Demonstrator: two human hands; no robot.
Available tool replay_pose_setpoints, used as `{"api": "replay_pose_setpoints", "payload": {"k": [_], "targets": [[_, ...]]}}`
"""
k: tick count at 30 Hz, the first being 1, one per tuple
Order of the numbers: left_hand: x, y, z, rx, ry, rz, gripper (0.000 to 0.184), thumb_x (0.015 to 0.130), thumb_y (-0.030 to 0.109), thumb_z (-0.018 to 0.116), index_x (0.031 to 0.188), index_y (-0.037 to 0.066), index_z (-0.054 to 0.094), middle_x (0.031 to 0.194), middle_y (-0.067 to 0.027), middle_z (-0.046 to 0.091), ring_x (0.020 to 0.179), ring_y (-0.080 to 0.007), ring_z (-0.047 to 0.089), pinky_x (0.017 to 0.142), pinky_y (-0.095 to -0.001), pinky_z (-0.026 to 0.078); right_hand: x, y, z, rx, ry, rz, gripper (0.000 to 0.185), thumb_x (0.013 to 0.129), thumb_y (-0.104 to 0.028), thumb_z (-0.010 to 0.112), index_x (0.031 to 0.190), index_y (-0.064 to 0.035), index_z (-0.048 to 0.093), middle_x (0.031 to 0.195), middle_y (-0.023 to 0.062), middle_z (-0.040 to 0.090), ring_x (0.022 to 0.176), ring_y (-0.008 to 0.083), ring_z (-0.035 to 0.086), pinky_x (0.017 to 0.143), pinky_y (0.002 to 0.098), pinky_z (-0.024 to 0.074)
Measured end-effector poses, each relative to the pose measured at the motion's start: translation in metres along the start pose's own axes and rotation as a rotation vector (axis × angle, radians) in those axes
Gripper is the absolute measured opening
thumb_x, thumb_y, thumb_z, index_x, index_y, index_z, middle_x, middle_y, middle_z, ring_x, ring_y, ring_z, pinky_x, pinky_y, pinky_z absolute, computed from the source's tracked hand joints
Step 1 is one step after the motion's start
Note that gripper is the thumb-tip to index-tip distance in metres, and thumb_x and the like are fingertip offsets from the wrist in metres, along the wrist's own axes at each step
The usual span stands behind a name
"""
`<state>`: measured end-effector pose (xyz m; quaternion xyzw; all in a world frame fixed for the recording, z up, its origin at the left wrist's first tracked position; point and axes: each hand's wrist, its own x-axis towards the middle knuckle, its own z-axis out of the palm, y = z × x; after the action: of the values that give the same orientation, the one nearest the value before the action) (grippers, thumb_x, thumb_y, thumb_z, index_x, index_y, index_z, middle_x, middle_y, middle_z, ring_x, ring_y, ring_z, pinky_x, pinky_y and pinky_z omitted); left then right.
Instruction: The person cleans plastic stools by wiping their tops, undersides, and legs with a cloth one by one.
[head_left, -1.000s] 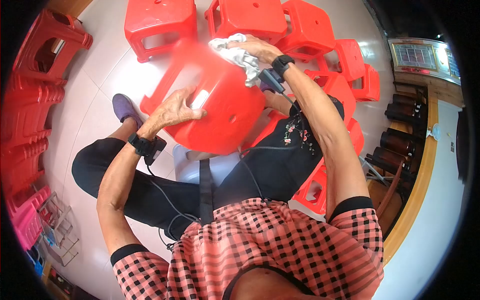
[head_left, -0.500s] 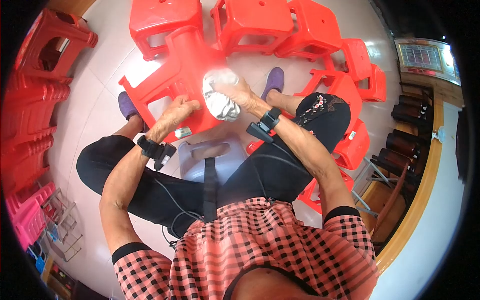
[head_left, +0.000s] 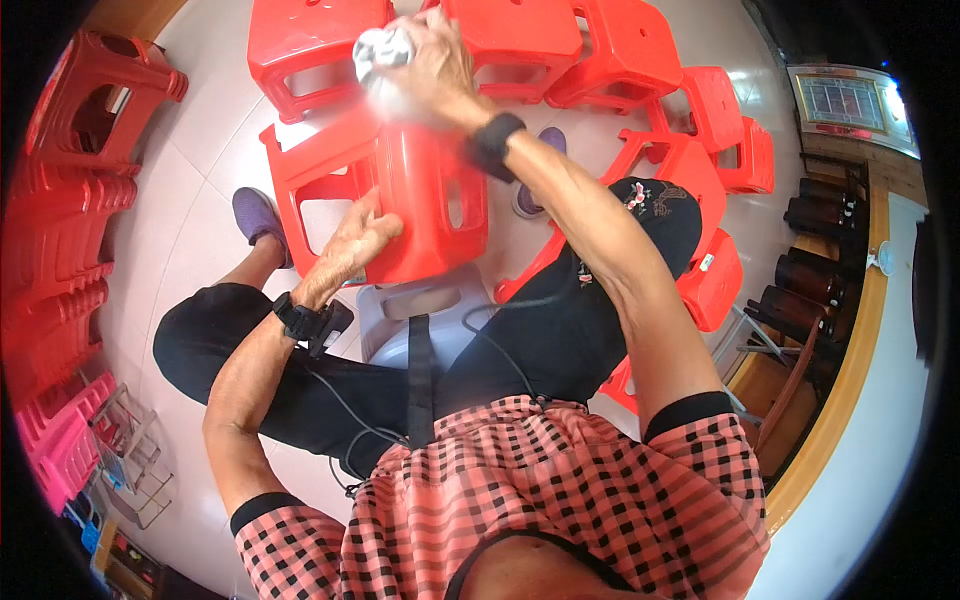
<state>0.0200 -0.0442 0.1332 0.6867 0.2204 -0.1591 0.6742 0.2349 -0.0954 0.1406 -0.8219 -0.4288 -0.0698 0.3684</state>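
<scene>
Pale tiled floor [head_left: 170,215]. Left edge: pink plastic stack [head_left: 68,445], metal rack [head_left: 130,455] beside it. Right: framed panel [head_left: 843,103].

The glossy red plastic stool [head_left: 415,195] sits tilted between the person's knees [head_left: 655,230], two side openings showing. The white cloth [head_left: 382,55], a crumpled wad, partly blurred, is in the right hand [head_left: 437,75] near the stool's far end.

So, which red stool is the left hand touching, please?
The red stool between the purple shoes, just beyond the grey stool; the left hand touches only this one.
</scene>
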Motion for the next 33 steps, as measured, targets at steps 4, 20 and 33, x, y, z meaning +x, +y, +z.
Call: {"api": "replay_pose_setpoints", "payload": {"k": [4, 20, 33], "targets": [[0.017, -0.026, -0.009, -0.166, 0.025, -0.055, 0.057, 0.091, 0.045, 0.048, 0.127, 0.000, 0.050, 0.099, -0.0060, 0.059, 0.089, -0.0167, 0.054, 0.082, -0.0309, 0.045, 0.013, 0.011, 0.014, -0.068, 0.030, -0.058, 0.039, 0.065, -0.030, 0.081, 0.093, -0.0067, 0.067, 0.106, 0.0161, 0.057, 0.097, 0.0345, 0.051, 0.084, 0.0442, 0.0458], [-0.005, 0.009, -0.013, -0.552, 0.162, 0.001, 0.094, 0.084, 0.078, 0.034, 0.134, -0.002, 0.041, 0.126, -0.0105, 0.053, 0.116, -0.0191, 0.053, 0.097, -0.0355, 0.046, -0.071, -0.074, -0.053, 0.126, -0.407, -0.354, 0.038, 0.062, -0.021, 0.077, 0.091, -0.0010, 0.064, 0.091, 0.0154, 0.057, 0.086, 0.0293, 0.053, 0.072, 0.0403, 0.0474], [0.000, 0.001, -0.026, -0.609, -0.156, -0.083, 0.052, 0.089, 0.026, 0.065, 0.130, -0.002, 0.048, 0.120, -0.0084, 0.061, 0.106, -0.0145, 0.059, 0.094, -0.0316, 0.049, -0.025, 0.008, -0.004, 0.003, -0.050, 0.016, 0.042, 0.067, -0.029, 0.080, 0.099, -0.0079, 0.063, 0.103, 0.0144, 0.053, 0.094, 0.0320, 0.051, 0.079, 0.0435, 0.0464]]}}
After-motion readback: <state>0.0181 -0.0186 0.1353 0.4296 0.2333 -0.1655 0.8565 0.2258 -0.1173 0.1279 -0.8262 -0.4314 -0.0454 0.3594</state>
